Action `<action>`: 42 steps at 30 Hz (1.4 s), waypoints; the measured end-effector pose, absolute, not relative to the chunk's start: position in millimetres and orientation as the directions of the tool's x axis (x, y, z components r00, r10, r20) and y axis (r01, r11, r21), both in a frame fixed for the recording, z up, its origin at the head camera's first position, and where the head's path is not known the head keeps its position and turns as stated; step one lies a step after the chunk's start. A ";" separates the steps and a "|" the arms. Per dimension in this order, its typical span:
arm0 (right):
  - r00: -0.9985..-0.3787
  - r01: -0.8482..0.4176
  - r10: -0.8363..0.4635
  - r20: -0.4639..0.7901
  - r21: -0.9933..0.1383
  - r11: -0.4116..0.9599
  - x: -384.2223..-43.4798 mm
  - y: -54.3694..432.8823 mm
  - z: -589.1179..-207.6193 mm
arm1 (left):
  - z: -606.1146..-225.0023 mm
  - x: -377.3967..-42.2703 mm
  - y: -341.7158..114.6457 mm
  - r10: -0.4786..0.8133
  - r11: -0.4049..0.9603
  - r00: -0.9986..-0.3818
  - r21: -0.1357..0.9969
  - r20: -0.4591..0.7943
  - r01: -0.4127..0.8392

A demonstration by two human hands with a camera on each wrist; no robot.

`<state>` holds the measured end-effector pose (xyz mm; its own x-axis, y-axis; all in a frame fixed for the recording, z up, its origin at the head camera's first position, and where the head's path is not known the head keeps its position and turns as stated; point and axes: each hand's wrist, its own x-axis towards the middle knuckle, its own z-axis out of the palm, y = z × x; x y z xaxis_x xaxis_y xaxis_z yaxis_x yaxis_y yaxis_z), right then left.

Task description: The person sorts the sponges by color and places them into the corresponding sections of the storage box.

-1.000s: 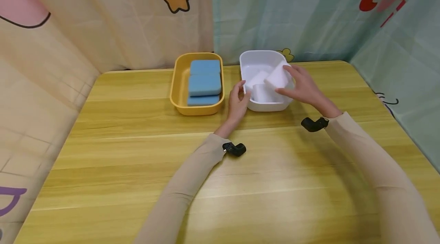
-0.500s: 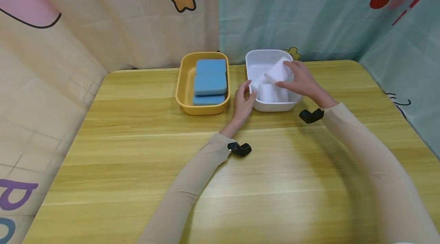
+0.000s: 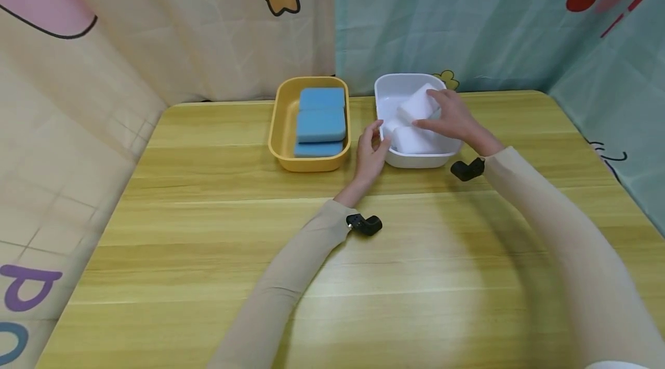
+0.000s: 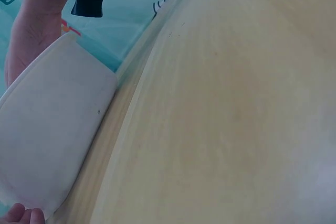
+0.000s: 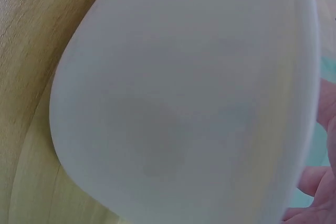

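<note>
A white plastic basin [image 3: 405, 160] stands at the back of the table with several white sponge-like blocks in it. My right hand [image 3: 457, 118] reaches over its right side and pinches a tilted white block [image 3: 418, 104] between thumb and fingers. Another white block [image 3: 415, 141] lies just in front, by the near wall. My left hand [image 3: 370, 155] holds the basin at its left rim, thumb nearer me. In the left wrist view, fingertips [image 4: 23, 214] lie against the outer wall. The basin's outer wall [image 5: 173, 87] fills most of the right wrist view.
Left of the white basin, a yellow basin [image 3: 309, 166] contains several stacked blue sponges [image 3: 321, 123]. A printed curtain [image 3: 218, 28] hangs close behind the wooden table [image 3: 291, 242]. A white rounded edge [image 3: 615, 365] shows at the bottom right.
The head view has shifted, so everything sits farther right in it. The pinched white block has tilted, and the front block has turned in the basin. My left hand stays at the rim.
</note>
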<state>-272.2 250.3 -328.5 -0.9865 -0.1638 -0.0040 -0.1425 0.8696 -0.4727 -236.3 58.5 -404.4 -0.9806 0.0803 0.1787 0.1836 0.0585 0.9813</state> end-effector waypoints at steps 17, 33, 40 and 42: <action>-0.972 -0.122 -0.194 -0.130 -0.425 0.897 -287.7 241.1 -322.0 | -405.9 -234.8 60.5 0.063 0.052 -0.985 0.985 0.163 0.167; -0.956 -0.221 -0.284 -0.072 -0.456 0.862 -287.6 230.6 -334.6 | -412.7 -232.0 48.1 0.055 0.219 -0.985 0.961 0.163 0.171; -0.963 -0.169 -0.248 -0.101 -0.488 0.856 -274.8 241.8 -341.3 | -415.2 -220.5 46.9 0.144 0.260 -0.977 0.947 0.157 0.190; -0.966 -0.168 -0.243 -0.092 -0.491 0.855 -273.2 246.2 -344.1 | -412.4 -217.5 45.6 0.170 0.272 -0.971 0.939 0.168 0.210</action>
